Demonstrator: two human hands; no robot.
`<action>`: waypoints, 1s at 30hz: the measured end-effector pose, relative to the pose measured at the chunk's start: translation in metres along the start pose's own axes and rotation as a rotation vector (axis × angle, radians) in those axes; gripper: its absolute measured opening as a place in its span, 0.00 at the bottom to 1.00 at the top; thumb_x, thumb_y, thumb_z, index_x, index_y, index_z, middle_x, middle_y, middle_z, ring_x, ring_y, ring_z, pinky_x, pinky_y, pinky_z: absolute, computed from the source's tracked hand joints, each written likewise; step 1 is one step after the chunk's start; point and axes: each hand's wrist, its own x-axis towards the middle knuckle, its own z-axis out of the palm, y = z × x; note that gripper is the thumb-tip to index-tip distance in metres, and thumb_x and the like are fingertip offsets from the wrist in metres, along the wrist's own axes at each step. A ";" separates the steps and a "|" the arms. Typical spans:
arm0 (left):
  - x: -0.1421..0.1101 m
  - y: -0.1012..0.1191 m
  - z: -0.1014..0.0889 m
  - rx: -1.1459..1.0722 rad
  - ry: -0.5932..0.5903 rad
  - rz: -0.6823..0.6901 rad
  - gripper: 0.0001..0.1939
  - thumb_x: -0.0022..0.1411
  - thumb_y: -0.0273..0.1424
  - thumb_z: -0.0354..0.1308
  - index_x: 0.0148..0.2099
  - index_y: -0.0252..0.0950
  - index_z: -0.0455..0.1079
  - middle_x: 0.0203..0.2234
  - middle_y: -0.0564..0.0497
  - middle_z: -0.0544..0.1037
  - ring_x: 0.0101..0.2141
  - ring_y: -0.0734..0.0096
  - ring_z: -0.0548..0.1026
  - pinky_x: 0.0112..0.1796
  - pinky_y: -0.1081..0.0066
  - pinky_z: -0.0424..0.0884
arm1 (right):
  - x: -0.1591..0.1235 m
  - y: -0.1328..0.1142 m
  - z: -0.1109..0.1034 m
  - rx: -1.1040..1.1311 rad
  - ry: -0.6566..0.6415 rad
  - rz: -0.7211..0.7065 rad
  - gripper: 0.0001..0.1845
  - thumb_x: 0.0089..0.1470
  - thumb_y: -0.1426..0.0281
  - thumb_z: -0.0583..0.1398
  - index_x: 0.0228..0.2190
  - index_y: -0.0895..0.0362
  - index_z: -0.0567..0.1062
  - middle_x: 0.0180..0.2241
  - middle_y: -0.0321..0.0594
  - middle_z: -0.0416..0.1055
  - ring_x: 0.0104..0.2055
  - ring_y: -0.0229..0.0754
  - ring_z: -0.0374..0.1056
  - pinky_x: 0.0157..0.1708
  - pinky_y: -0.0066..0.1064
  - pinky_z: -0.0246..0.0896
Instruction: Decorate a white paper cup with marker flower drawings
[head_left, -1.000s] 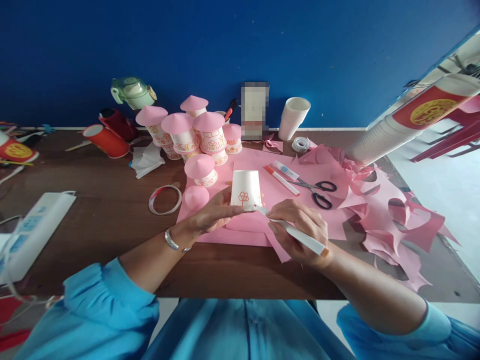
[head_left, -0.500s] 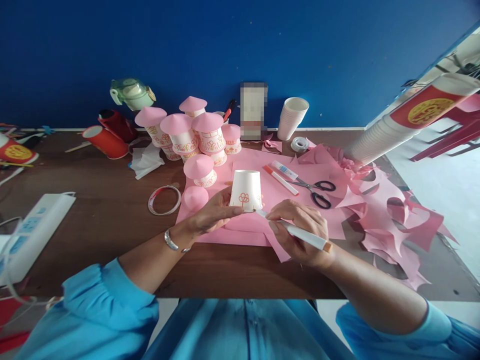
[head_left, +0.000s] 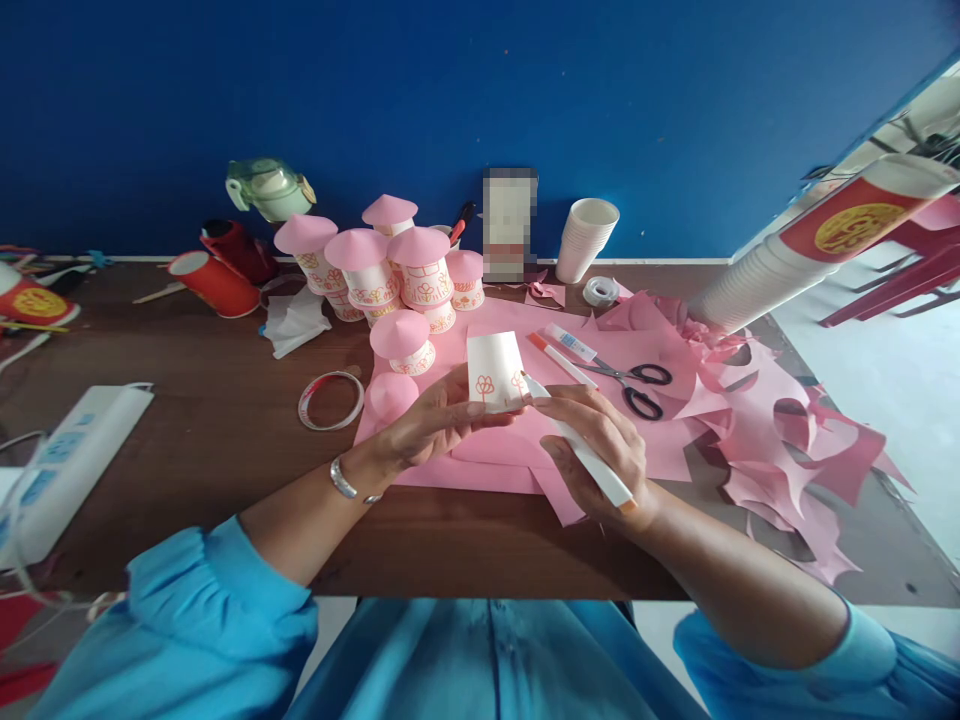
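The work on the white paper cup (head_left: 492,352) looks partly done. It is held tilted above the pink paper sheet (head_left: 499,445), with one orange flower (head_left: 485,385) complete along its lower band and a second flower (head_left: 517,381) beside it, close to the right fingers. The upper part of the wall facing the camera is plain, and the cup has no cone on it. At the left edge of the pink paper sheet stands a cluster of pink-roofed paper cups (head_left: 418,268), patterned in orange and topped with cones; these look finished. Behind the sheet, a stack of plain paper cups (head_left: 587,245) bears no drawing that shows, so much material seems unused. Cut pink scraps (head_left: 840,460) lie heaped at the sheet's right side.

The left hand (head_left: 441,415) is partly closed around the cup from the left, thumb along the near edge and fingers underneath, supporting it. The right hand (head_left: 600,440) is curled around a white marker (head_left: 600,468), its orange end pointing back toward the wrist and its tip end at the cup's right side. Whether the nib actually touches the wall is too small to tell. On the pink paper sheet, just behind the right hand, the scissors (head_left: 626,378) and an orange-capped marker (head_left: 562,360) lie on the desk, not held.
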 end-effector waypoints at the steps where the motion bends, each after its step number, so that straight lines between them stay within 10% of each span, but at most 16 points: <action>1: 0.001 0.001 0.000 -0.003 -0.008 -0.006 0.20 0.66 0.31 0.69 0.59 0.39 0.77 0.53 0.43 0.84 0.53 0.58 0.83 0.55 0.61 0.77 | -0.001 0.001 0.001 0.002 -0.002 0.007 0.24 0.69 0.72 0.60 0.64 0.51 0.70 0.46 0.45 0.81 0.45 0.48 0.80 0.42 0.39 0.80; 14: 0.001 0.001 0.004 0.131 0.001 -0.037 0.17 0.59 0.31 0.74 0.50 0.38 0.77 0.41 0.47 0.83 0.44 0.63 0.80 0.48 0.63 0.77 | 0.000 -0.002 0.002 0.056 -0.064 -0.041 0.20 0.70 0.71 0.60 0.61 0.53 0.71 0.46 0.47 0.81 0.46 0.47 0.81 0.42 0.38 0.82; 30: -0.004 -0.002 -0.007 0.146 -0.062 0.004 0.21 0.63 0.36 0.71 0.57 0.40 0.79 0.59 0.41 0.81 0.58 0.49 0.80 0.61 0.51 0.75 | 0.003 -0.006 0.000 0.082 -0.032 -0.001 0.09 0.64 0.77 0.60 0.45 0.54 0.73 0.32 0.39 0.78 0.32 0.40 0.76 0.33 0.30 0.75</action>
